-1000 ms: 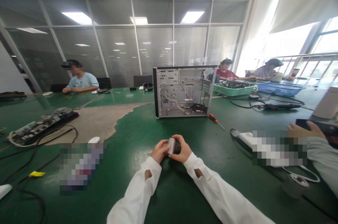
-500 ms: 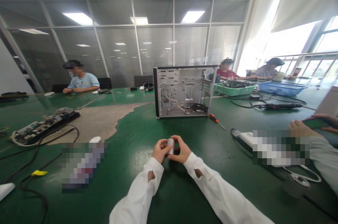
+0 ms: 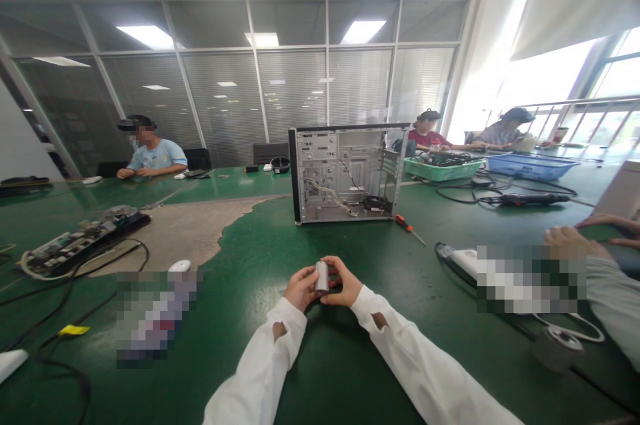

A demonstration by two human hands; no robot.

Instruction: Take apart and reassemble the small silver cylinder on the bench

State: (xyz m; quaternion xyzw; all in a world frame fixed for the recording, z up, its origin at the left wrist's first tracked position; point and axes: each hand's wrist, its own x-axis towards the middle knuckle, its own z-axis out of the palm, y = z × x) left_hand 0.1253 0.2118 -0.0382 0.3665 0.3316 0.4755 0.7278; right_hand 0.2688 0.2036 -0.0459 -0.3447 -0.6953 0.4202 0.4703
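Between my two hands is a small silver-grey block (image 3: 321, 277) with rounded edges; its kind I cannot make out. My left hand (image 3: 301, 287) closes on its left side, the thumb lying against its face. My right hand (image 3: 344, 283) curves round the other side, fingertips at the top and thumb near the bottom. Both hands are above the green table (image 3: 260, 331). Beyond them stands an open computer case (image 3: 345, 175), upright, with loose wires and a black part inside. An orange-handled screwdriver (image 3: 406, 225) lies by the case's lower right corner.
A power strip (image 3: 460, 258) and a person's hands (image 3: 575, 241) are at the right. Green (image 3: 443, 170) and blue baskets (image 3: 530, 167) stand farther back. At the left lie a circuit assembly (image 3: 85, 241), black cables (image 3: 75, 305) and a partly blurred package (image 3: 160, 318). Other people sit around the table.
The silver-grey block has turned slightly, so more of its broad face shows. My left hand has shifted a little to the left; both hands stay on the block.
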